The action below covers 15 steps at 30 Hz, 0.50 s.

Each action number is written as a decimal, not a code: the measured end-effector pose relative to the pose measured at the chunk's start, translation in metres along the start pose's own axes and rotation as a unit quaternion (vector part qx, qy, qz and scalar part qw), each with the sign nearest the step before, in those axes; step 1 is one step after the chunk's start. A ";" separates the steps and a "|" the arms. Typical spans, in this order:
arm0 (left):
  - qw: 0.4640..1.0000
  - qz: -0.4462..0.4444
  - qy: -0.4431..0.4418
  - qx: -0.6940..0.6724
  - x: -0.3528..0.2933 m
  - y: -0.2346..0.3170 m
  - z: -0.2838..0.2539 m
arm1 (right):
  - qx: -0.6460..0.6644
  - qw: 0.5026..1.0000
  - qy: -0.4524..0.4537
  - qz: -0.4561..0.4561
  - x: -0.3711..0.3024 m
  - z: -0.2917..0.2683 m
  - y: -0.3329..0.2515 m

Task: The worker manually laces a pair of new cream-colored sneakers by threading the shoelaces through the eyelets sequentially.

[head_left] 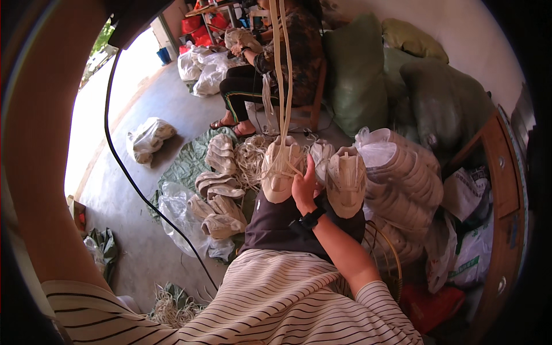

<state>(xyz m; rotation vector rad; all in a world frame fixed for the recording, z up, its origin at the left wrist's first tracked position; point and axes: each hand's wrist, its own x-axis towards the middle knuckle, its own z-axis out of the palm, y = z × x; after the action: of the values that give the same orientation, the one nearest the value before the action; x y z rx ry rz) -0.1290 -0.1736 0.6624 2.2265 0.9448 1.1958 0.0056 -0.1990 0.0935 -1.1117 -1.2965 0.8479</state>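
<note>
Your right hand (305,187) is touching the shoe upper (278,188), grip unclear; you should be keeping the lace strands (278,63) even.

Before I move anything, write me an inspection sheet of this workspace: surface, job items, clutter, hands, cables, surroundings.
Surface: dark-trousered lap, with grey floor around.
Job items: pale shoe upper at the knees, long laces running up out of view; second upper to its right.
Clutter: stacked uppers, lace heap and clear plastic bag left of the knees.
Hands: right hand at the first upper's right side, fingers partly hidden; left hand out of view.
Cables: black cable crosses the view at left.
Surroundings: seated co-worker holding another upper; green sacks behind, right.
</note>
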 end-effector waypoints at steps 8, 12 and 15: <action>0.968 -0.130 -0.161 -0.139 -0.125 -0.161 0.127 | 0.156 0.988 0.007 0.005 0.035 -0.044 -0.105; 0.931 -0.251 -0.099 -0.247 -0.182 -0.224 0.161 | 0.187 0.973 -0.114 0.078 0.046 -0.046 -0.136; 0.889 -0.234 -0.073 -0.386 -0.209 -0.262 0.183 | 0.204 0.954 -0.191 0.112 0.059 -0.041 -0.110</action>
<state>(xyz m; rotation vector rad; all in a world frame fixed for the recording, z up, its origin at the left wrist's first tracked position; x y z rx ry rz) -0.1505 -0.1635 0.2821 1.3323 0.7084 0.9294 0.0417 -0.1806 0.2186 -0.7938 -1.2372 1.4847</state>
